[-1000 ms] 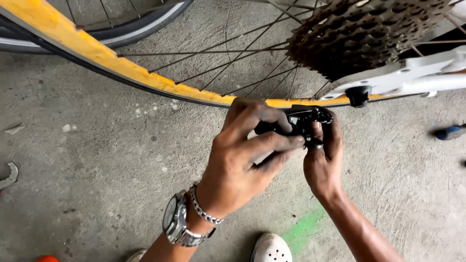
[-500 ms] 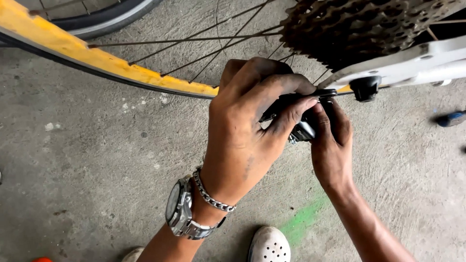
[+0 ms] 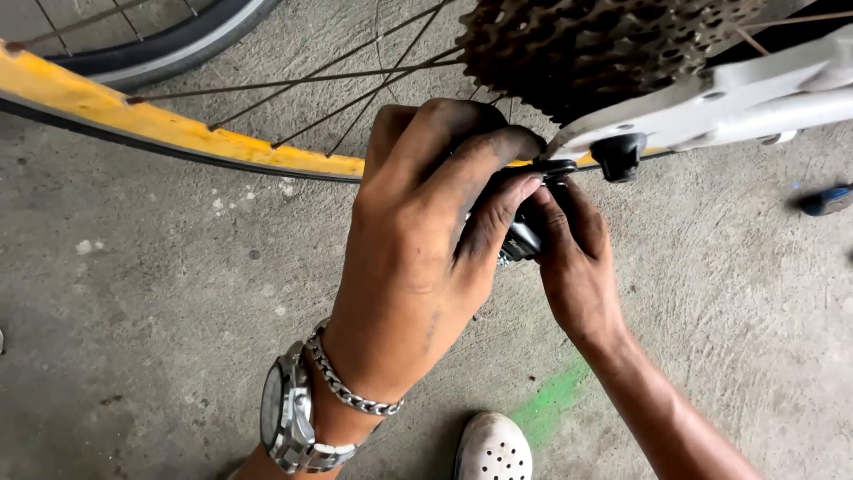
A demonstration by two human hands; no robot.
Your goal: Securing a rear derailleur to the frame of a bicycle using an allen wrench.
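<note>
Head view: the left hand [image 3: 418,258], grease-smeared and wearing a steel wristwatch [image 3: 289,418] and a chain bracelet [image 3: 351,387], curls its fingers over a small black metal bicycle part [image 3: 524,233], most likely a rear derailleur. The right hand [image 3: 577,267] comes in from the right and pinches the same part from below and from the side, thumb on its near face. Both hands are closed on it, and the part sits between them, largely covered by the left fingers, so its long axis cannot be read with confidence. It lies just beneath the white metal bicycle frame end [image 3: 711,102], directly below a black bolt head [image 3: 617,156] that hangs from that frame. The left fingertips touch or nearly touch the frame's lower edge.

Just beyond, the dark, grimy stack of toothed sprockets [image 3: 595,44] hangs above the hands, close but apart from them. Thin steel spokes [image 3: 355,107] run from it to the yellow wheel rim [image 3: 178,133], which crosses far left behind the left hand. A white perforated clog [image 3: 493,449] shows near, on the grey concrete floor [image 3: 133,293], beside a green paint smear [image 3: 551,400]. A blue-handled tool [image 3: 826,200] lies far right, well apart.
</note>
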